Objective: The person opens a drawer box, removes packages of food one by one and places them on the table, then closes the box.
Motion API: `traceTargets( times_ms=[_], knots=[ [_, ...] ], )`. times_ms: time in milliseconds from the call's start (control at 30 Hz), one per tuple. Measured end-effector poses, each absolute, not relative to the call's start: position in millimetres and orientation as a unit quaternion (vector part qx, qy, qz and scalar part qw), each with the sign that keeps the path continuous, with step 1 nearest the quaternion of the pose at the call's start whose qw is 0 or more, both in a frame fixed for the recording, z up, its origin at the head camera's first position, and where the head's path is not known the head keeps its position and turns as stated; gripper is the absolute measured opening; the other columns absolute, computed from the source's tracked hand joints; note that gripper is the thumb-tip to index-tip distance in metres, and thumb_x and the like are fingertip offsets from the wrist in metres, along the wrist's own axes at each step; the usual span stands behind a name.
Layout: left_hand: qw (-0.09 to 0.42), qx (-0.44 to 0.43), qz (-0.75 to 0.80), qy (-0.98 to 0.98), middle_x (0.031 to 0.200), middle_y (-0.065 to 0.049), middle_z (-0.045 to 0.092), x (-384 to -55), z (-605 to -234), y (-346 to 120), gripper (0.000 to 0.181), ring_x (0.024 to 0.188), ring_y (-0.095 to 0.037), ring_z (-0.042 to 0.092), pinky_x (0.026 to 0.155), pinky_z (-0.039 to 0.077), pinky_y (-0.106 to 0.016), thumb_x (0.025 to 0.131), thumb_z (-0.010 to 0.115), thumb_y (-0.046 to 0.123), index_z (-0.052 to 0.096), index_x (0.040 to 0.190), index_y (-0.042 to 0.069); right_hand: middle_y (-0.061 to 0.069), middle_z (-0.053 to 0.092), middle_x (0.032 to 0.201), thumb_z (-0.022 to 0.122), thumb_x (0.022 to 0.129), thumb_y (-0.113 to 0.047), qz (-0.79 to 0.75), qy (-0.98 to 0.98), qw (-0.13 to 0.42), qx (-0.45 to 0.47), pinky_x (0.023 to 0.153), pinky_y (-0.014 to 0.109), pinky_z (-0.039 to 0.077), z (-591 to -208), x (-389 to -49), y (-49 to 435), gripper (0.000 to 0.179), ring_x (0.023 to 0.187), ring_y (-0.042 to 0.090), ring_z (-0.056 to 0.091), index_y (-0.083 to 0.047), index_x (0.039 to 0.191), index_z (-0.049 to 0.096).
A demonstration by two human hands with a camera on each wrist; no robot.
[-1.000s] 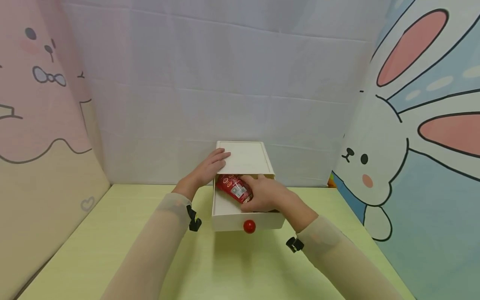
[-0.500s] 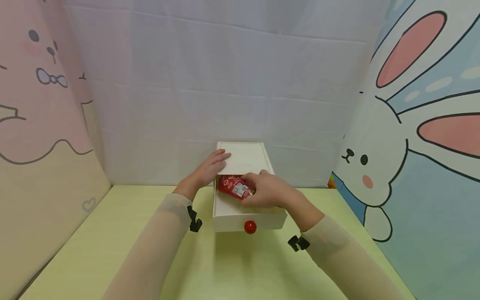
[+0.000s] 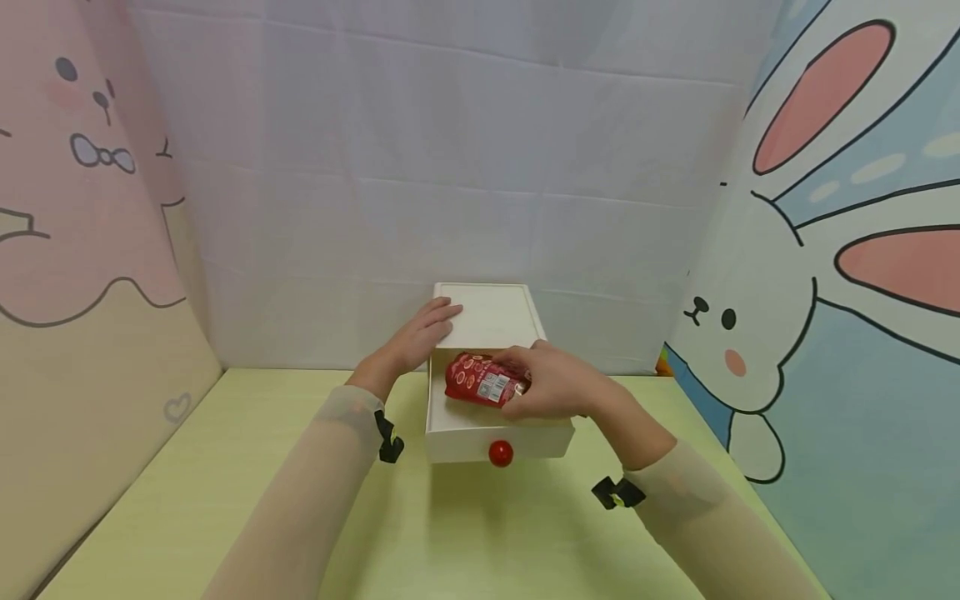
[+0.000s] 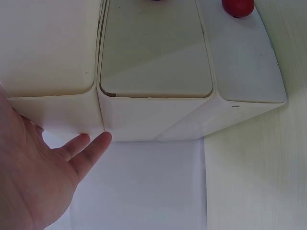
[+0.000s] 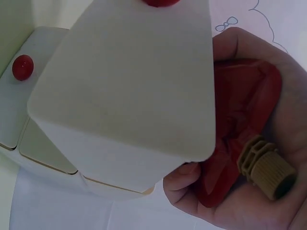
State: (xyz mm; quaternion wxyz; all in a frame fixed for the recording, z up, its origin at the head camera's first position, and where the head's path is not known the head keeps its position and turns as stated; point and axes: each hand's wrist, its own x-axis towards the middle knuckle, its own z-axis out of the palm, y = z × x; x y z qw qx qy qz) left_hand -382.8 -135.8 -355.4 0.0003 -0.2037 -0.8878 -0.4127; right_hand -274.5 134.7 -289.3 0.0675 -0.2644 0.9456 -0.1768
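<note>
A red spouted pouch (image 3: 480, 379) with printing and a white label lies tilted above the pulled-out top drawer (image 3: 457, 446) of a white cabinet (image 3: 491, 315). My right hand (image 3: 562, 385) grips the pouch at its spout end. In the right wrist view, the fingers and thumb curl round the red pouch (image 5: 240, 93), and its tan screw cap (image 5: 273, 175) sticks out by the palm. My left hand (image 3: 412, 340) rests against the cabinet's left top edge with fingers extended. From the left wrist, that hand (image 4: 38, 177) touches the cabinet's side wall (image 4: 148, 117).
A red round knob (image 3: 500, 453) sits on the drawer front, which overhangs the pale green table (image 3: 360, 517). Lower drawers, one with a red knob (image 5: 23, 67), are closed. A white cloth (image 3: 450, 167) hangs behind, with cartoon-printed panels (image 3: 750, 333) at both sides.
My right hand has shifted a little to the right, drawing the pouch from under the cabinet top so more of it shows. The left hand stays where it was.
</note>
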Motion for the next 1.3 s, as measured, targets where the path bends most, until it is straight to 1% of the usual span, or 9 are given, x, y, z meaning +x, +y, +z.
traceTargets(
  times_ms=[200, 400, 633, 867, 1033, 1167, 1300],
  knots=[
    [0.003, -0.203, -0.417, -0.886, 0.187, -0.008, 0.013, -382.4, -354.9, -135.8, 0.059, 0.173, -0.038, 0.007, 0.137, 0.012, -0.068, 0.117, 0.034, 0.036, 0.04, 0.172, 0.016, 0.006, 0.066, 0.14, 0.083, 0.081, -0.041, -0.198, 0.944, 0.069, -0.255, 0.095, 0.044, 0.059, -292.4, -272.3, 142.8, 0.081, 0.12, 0.024, 0.058, -0.024, 0.156, 0.06],
    [0.003, -0.204, -0.42, -0.884, 0.186, -0.009, 0.012, -381.8, -355.0, -135.3, 0.058, 0.173, -0.039, 0.008, 0.136, 0.013, -0.068, 0.117, 0.035, 0.035, 0.039, 0.172, 0.015, 0.01, 0.062, 0.144, 0.087, 0.08, -0.038, -0.236, 0.935, 0.084, -0.251, 0.096, 0.044, 0.06, -291.4, -268.0, 150.9, 0.084, 0.124, 0.027, 0.057, -0.024, 0.157, 0.058],
    [0.003, -0.203, -0.416, -0.886, 0.187, -0.009, 0.012, -381.9, -354.8, -136.5, 0.058, 0.173, -0.038, 0.007, 0.137, 0.013, -0.067, 0.117, 0.034, 0.035, 0.039, 0.172, 0.015, 0.01, 0.058, 0.14, 0.087, 0.078, -0.028, -0.265, 0.927, 0.094, -0.247, 0.089, 0.039, 0.061, -287.0, -259.7, 161.5, 0.085, 0.122, 0.029, 0.057, -0.028, 0.157, 0.057],
    [0.002, -0.207, -0.415, -0.886, 0.186, -0.01, 0.012, -380.9, -354.3, -136.7, 0.058, 0.173, -0.039, 0.008, 0.137, 0.013, -0.068, 0.117, 0.034, 0.034, 0.039, 0.172, 0.014, 0.014, 0.054, 0.148, 0.089, 0.076, -0.025, -0.284, 0.923, 0.085, -0.244, 0.09, 0.041, 0.064, -278.7, -248.5, 176.0, 0.089, 0.13, 0.035, 0.054, -0.028, 0.159, 0.055],
    [0.004, -0.211, -0.413, -0.886, 0.186, -0.011, 0.012, -380.6, -354.6, -136.9, 0.058, 0.173, -0.039, 0.008, 0.137, 0.012, -0.067, 0.118, 0.034, 0.033, 0.039, 0.172, 0.013, 0.016, 0.052, 0.151, 0.085, 0.08, -0.022, -0.321, 0.91, 0.075, -0.251, 0.085, 0.039, 0.064, -270.8, -239.6, 187.9, 0.086, 0.129, 0.038, 0.054, -0.026, 0.16, 0.052],
    [0.005, -0.214, -0.416, -0.884, 0.186, -0.011, 0.013, -380.7, -354.3, -137.6, 0.058, 0.173, -0.039, 0.008, 0.137, 0.012, -0.066, 0.118, 0.034, 0.032, 0.039, 0.171, 0.012, 0.019, 0.052, 0.151, 0.08, 0.085, -0.015, -0.374, 0.887, 0.062, -0.265, 0.083, 0.037, 0.064, -265.6, -238.2, 197.1, 0.083, 0.124, 0.038, 0.058, -0.022, 0.162, 0.049],
    [0.005, -0.22, -0.417, -0.882, 0.186, -0.012, 0.013, -380.3, -354.0, -138.0, 0.057, 0.173, -0.039, 0.008, 0.138, 0.012, -0.065, 0.118, 0.034, 0.03, 0.039, 0.171, 0.01, 0.019, 0.054, 0.148, 0.079, 0.087, -0.011, -0.416, 0.872, 0.028, -0.255, 0.08, 0.035, 0.063, -260.9, -239.5, 204.5, 0.082, 0.119, 0.036, 0.06, -0.022, 0.163, 0.048]
  ],
)
